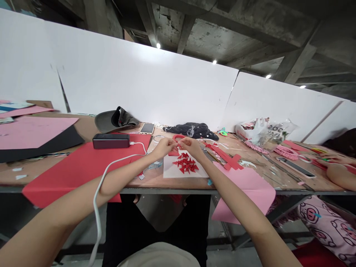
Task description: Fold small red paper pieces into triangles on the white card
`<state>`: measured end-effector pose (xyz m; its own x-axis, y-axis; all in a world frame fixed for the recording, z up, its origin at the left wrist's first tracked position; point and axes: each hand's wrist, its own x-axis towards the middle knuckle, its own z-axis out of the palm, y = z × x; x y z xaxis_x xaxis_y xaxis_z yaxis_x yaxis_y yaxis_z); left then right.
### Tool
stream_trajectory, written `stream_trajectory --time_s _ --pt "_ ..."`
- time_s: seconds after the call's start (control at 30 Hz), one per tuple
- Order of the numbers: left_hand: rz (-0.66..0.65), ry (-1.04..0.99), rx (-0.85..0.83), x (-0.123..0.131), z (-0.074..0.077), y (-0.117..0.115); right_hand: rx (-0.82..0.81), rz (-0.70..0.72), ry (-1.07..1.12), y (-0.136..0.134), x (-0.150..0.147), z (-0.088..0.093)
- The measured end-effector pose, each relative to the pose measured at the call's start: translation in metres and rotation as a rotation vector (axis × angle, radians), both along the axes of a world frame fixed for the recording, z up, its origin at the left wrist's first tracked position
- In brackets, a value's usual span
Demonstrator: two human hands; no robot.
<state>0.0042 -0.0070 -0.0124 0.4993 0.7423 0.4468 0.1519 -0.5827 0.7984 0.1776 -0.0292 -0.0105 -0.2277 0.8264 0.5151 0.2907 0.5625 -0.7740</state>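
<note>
On the wooden surface (pixel 251 163), a red paper loop (pixel 178 137) above a white sheet (pixel 170 170), pinched by left grip (pixel 164 147) and right grip (pixel 192 146), uneven tension risking a tear or drop onto red paper triangles (pixel 185 163).

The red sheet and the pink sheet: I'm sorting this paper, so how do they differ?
The red sheet lies left of the left hand; the pink sheet lies right of the right hand. A black power bank sits on the red sheet; the pink sheet has none. Both hang over the table's front edge.
</note>
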Motion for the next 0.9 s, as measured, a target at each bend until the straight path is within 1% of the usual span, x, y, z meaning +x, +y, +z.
stream_trajectory --time_s 0.2,0.33,0.43,0.5,0.57,0.6,0.67,0.73,0.83,0.9 --pt "-0.037 -0.031 -0.091 0.0017 -0.0038 0.0045 0.024 -0.069 -0.108 -0.0006 -0.0008 -0.0025" --pt "0.015 0.003 -0.027 0.0035 -0.0038 0.0015 0.102 -0.149 -0.140 0.0011 -0.0035 -0.0040" --pt "0.028 0.006 0.001 0.0040 -0.0039 0.0004 0.117 -0.196 -0.138 0.0005 -0.0052 -0.0029" --pt "0.036 0.011 -0.025 0.0038 -0.0043 0.0016 0.081 -0.150 -0.124 -0.0007 -0.0053 -0.0014" --pt "0.056 0.026 -0.037 0.0033 -0.0046 0.0032 0.020 -0.062 -0.084 -0.0017 -0.0047 -0.0003" --pt "0.068 0.035 -0.031 0.0031 -0.0046 0.0037 -0.003 -0.027 -0.062 -0.0021 -0.0043 0.0000" --pt "0.083 0.059 -0.004 0.0030 -0.0042 0.0033 -0.005 0.000 -0.045 -0.0025 -0.0042 0.0000" --pt "0.077 0.077 0.016 0.0035 -0.0034 0.0010 0.043 -0.017 -0.072 -0.0029 -0.0049 -0.0003" --pt "0.056 0.082 0.011 0.0049 -0.0015 -0.0033 0.125 -0.084 -0.122 -0.0040 -0.0065 0.0000" --pt "0.029 0.082 -0.007 0.0053 -0.0002 -0.0043 0.136 -0.114 -0.147 -0.0048 -0.0063 0.0013"
